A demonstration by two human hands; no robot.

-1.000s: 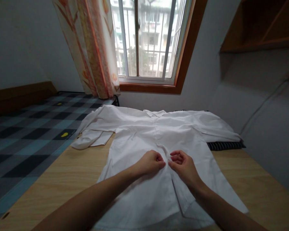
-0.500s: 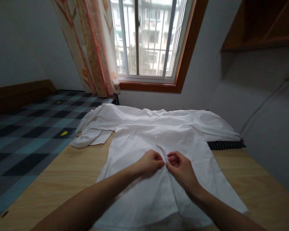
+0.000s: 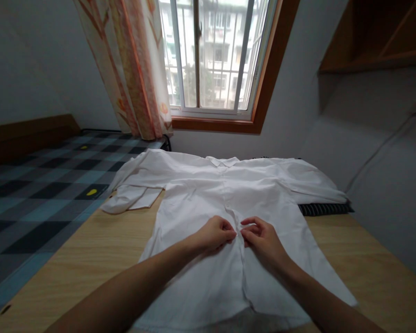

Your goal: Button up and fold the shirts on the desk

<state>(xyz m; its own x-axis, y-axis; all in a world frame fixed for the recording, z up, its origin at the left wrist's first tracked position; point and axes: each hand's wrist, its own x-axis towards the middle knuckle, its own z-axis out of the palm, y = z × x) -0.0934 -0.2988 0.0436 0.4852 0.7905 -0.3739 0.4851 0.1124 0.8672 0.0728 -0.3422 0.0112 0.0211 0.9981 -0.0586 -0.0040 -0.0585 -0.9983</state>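
Note:
A white long-sleeved shirt (image 3: 194, 203) lies spread front side up, its collar toward the window and its hem toward me. Down its middle runs the front placket, fastened near the top and parted lower down. My left hand (image 3: 219, 233) pinches the left edge of the placket between thumb and fingers. Just across the gap, my right hand (image 3: 261, 236) has its thumb and fingertips closed at the right edge of the placket, index finger raised a little. Any button between the fingertips is too small to make out.
Under the shirt is a light wooden table (image 3: 125, 240). A bed with a checked sheet (image 3: 48, 199) adjoins it on the left. Dark striped cloth (image 3: 324, 209) pokes out beneath the right sleeve. Behind stand a curtain (image 3: 135, 69) and a window (image 3: 218, 60); a wooden shelf (image 3: 374, 41) hangs upper right.
My right hand's fingers have shifted slightly, the index finger straightening. The placket's lower edges have moved closer together toward the hem. My left hand stays almost in place.

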